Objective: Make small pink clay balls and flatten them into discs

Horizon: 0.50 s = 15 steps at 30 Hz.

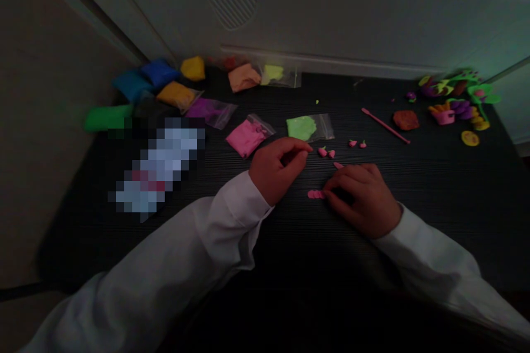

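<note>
My right hand rests low over the dark table, thumb and forefinger closed at the right end of a short strip of overlapping pink clay discs. The strip lies flat, and its right end is hidden under the fingertips. Just above the knuckles a pink pointed piece shows, partly covered by that hand. My left hand is raised to the left, thumb and forefinger curled into a pinch; whatever is between them is too small to see. Small pink clay strawberries with green stems lie right of its fingertips.
Behind my hands are a bag of light green clay and a bag of pink clay. A pink modelling stick and a red-brown clay lump lie to the right. Finished clay pieces crowd the far right; coloured packs fill the left.
</note>
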Tool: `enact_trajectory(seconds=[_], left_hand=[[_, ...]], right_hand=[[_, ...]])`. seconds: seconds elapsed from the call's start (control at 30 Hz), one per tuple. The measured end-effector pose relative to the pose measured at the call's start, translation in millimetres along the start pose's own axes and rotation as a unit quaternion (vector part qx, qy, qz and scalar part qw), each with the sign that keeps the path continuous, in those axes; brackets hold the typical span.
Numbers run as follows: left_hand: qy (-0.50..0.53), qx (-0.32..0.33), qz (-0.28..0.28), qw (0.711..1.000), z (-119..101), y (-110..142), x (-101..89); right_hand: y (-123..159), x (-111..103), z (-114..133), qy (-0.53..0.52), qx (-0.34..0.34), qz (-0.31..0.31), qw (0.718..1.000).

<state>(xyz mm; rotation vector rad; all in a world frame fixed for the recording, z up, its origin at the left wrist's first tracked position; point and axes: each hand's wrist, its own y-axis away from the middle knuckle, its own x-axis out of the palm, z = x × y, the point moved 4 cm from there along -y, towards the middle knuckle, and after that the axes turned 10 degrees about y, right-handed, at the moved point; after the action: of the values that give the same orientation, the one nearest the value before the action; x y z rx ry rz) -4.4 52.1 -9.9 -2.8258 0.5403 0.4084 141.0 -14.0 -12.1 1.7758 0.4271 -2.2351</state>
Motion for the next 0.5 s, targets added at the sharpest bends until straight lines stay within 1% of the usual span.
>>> enact_trajectory(seconds=[0.33,0.5], left_hand=[[0.004,0.001,0.002,1.0,1.2,-0.1,0.4],[0.004,0.002,0.003,1.0,1.4,0.1,0.3]], right_hand=[[1.7,-3.5,1.0,-0.002,0.002,-0.011,1.0],[3.4,-6.2,1.7,-0.004,-0.014,-0.024,1.0]])
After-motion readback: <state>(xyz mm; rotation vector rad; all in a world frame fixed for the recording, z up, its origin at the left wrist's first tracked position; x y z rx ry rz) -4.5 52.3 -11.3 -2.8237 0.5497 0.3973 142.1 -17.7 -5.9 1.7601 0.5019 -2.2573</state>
